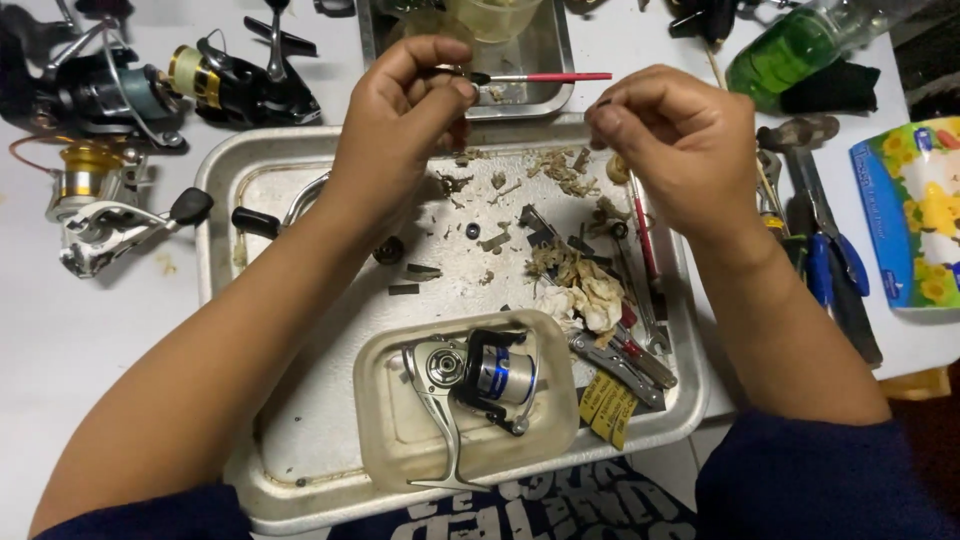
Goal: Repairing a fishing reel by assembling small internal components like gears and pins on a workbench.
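My left hand (400, 125) is raised over the far side of a large metal tray (215, 190) and pinches a thin brush with a red handle (550, 77) that points to the right. My right hand (680, 150) hovers close by, its fingertips pinched together on something too small to make out. Below them, in a shallow beige dish (385, 440) on the tray, lies a silver fishing reel with a blue spool (480, 380). Scraps, small parts, a crumpled rag (590, 295) and hand tools litter the tray.
Three more fishing reels (100, 200) lie on the white table at the left. A small metal container (530, 70) stands behind the tray. Blue-handled pliers (835, 270), a green bottle (790, 50) and a flowered tissue pack (915, 210) are at the right.
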